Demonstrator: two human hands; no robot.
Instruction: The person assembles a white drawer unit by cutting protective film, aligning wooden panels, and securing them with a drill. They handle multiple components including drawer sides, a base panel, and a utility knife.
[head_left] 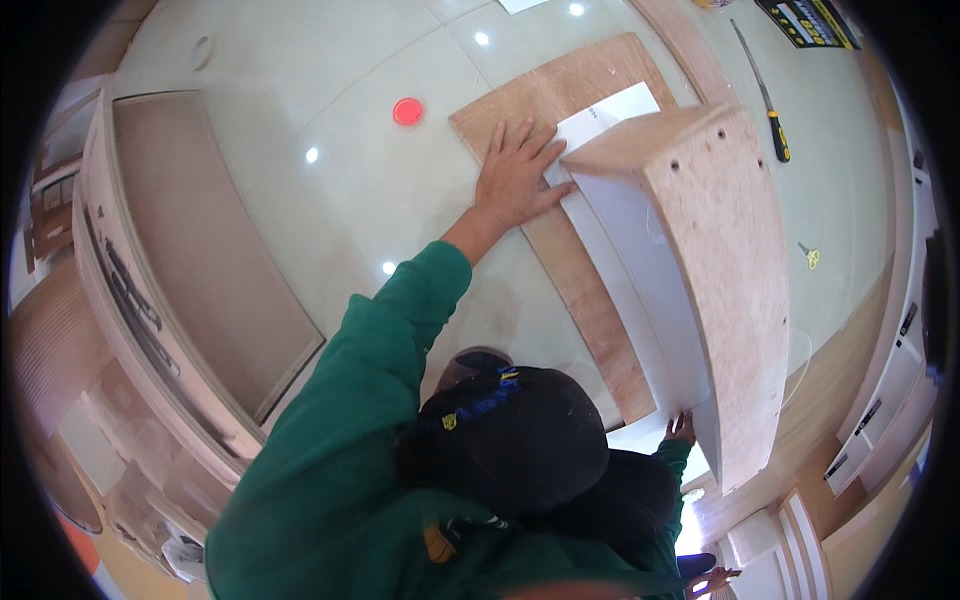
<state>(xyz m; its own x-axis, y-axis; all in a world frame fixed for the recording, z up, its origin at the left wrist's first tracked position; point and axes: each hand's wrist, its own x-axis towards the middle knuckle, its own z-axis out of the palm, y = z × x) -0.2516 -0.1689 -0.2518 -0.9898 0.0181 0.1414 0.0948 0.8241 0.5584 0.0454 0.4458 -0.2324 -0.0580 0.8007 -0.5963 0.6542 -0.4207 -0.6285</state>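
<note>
A wooden drawer-like box [725, 250] stands on its side, its white-lined inside facing left and several screw holes in its top panel. It rests on a white sheet [612, 112], which lies over a brown wooden board [590, 70] on the floor. My left hand [517, 175] is open, its fingers spread flat across the board and the sheet's edge beside the box's far corner. At the box's near end, my right hand [682, 428] touches the white sheet close to the panel. Its fingers look stretched out; its palm is hidden.
On the tiled floor lie a red round lid [408, 111], a long screwdriver [775, 120] and yellow scissors [810, 257]. A wooden cabinet panel [200, 230] stands at the left. White drawer fronts [880, 400] line the right. Another person's hand [715, 578] shows at the lower right.
</note>
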